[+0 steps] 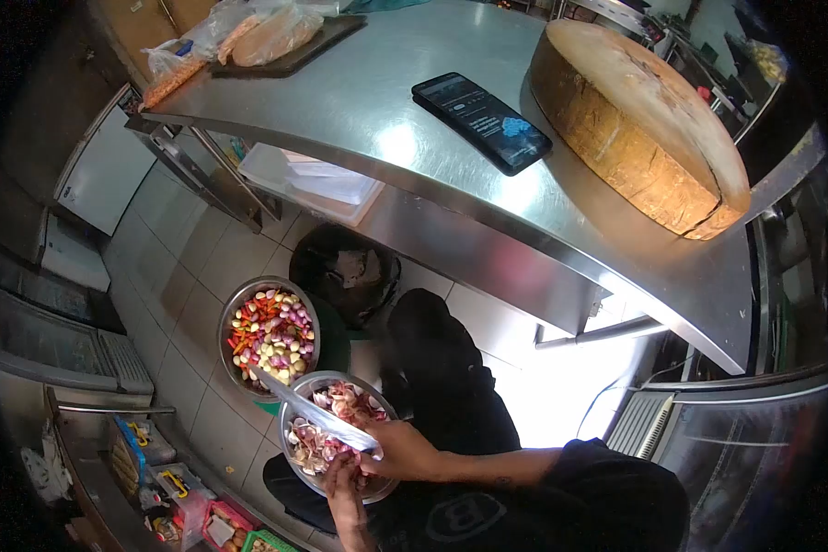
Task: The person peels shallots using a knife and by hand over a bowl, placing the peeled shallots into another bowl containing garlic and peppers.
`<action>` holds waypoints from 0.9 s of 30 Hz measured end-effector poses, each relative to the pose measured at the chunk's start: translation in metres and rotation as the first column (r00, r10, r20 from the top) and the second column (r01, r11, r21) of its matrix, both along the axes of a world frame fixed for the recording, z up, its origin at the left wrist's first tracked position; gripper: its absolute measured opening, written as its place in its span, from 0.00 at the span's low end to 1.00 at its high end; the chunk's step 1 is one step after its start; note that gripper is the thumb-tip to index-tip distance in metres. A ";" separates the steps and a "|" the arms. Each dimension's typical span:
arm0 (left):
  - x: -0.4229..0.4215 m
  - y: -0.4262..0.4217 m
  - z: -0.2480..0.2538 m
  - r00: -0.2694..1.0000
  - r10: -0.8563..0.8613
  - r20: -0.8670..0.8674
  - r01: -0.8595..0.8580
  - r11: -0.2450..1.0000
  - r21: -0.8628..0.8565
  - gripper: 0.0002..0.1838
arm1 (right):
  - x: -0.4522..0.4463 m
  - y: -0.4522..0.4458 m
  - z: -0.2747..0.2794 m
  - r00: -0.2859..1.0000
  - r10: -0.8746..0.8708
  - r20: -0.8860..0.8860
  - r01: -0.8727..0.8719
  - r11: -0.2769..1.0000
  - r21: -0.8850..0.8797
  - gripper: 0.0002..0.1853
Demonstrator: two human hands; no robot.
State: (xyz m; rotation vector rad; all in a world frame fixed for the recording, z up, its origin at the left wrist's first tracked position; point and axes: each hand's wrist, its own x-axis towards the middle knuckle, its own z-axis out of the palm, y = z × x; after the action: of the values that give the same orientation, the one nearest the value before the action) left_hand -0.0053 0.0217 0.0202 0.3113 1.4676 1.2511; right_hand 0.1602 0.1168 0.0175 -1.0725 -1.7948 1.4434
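My right hand (403,451) is closed around the handle of a knife (317,411), whose broad blade points up and left across a metal bowl (290,442). Papery reddish and white peels (315,448) fill this bowl, which rests at my lap. Over its near rim, my left hand (343,486) has its fingers pinched together close to the knife's handle end; what they hold is small and mostly hidden. Just beyond, a second metal bowl (223,336) holds peeled shallots (290,317), garlic cloves (281,354) and red chillies (242,339).
A steel table (377,120) stands ahead, bearing a phone (483,124), a thick round chopping block (635,129) and bagged meat (276,39) on a dark board. Below it are a plastic tub (313,189) and a black bin (340,276). Crates (225,529) line the lower left.
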 end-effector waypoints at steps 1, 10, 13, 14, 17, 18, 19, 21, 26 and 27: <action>0.004 0.003 0.008 0.999 -0.011 -0.043 0.010 1.000 -0.009 0.12 | 0.002 0.001 0.004 0.998 -0.064 -0.011 0.064 0.998 -0.002 0.22; -0.002 0.003 0.014 0.998 0.034 0.055 -0.038 0.996 0.078 0.11 | 0.003 0.000 -0.004 0.982 0.169 0.084 -0.178 0.977 0.115 0.16; 0.000 0.001 0.009 0.998 0.057 0.013 -0.058 0.989 0.133 0.09 | -0.004 -0.006 -0.007 0.985 0.157 0.068 -0.163 0.982 0.097 0.15; 0.000 0.001 0.007 0.997 0.077 -0.026 -0.072 0.982 0.174 0.08 | -0.004 -0.006 -0.008 0.985 0.157 0.068 -0.163 0.982 0.097 0.15; 0.004 0.003 0.009 0.993 0.079 -0.091 -0.058 0.976 0.210 0.07 | -0.004 -0.004 -0.003 0.985 0.165 0.043 -0.169 0.979 0.112 0.14; 0.006 0.003 0.010 0.993 0.081 -0.090 -0.060 0.976 0.211 0.07 | -0.005 -0.004 -0.002 0.986 0.161 0.044 -0.165 0.980 0.109 0.14; 0.006 0.003 0.010 0.988 0.069 -0.140 -0.037 0.975 0.221 0.07 | -0.006 -0.005 0.000 0.987 0.157 0.045 -0.161 0.981 0.105 0.13; 0.009 0.004 0.013 0.980 0.055 -0.189 -0.010 0.973 0.231 0.08 | -0.004 -0.005 0.010 0.980 0.175 0.092 -0.184 0.979 0.091 0.14; 0.013 0.003 0.012 0.918 0.071 -0.391 0.021 0.974 0.228 0.07 | -0.007 -0.008 0.010 0.942 0.242 0.234 -0.290 0.936 0.199 0.18; 0.014 0.004 0.013 0.918 0.072 -0.390 0.021 0.973 0.228 0.07 | -0.008 -0.009 0.015 0.939 0.233 0.254 -0.281 0.944 0.173 0.19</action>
State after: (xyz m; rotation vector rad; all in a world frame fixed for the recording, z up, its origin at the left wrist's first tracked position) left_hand 0.0088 0.0258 0.0332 0.7393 1.6705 1.4397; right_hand 0.1522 0.1079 0.0320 -0.9548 -2.2700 1.2796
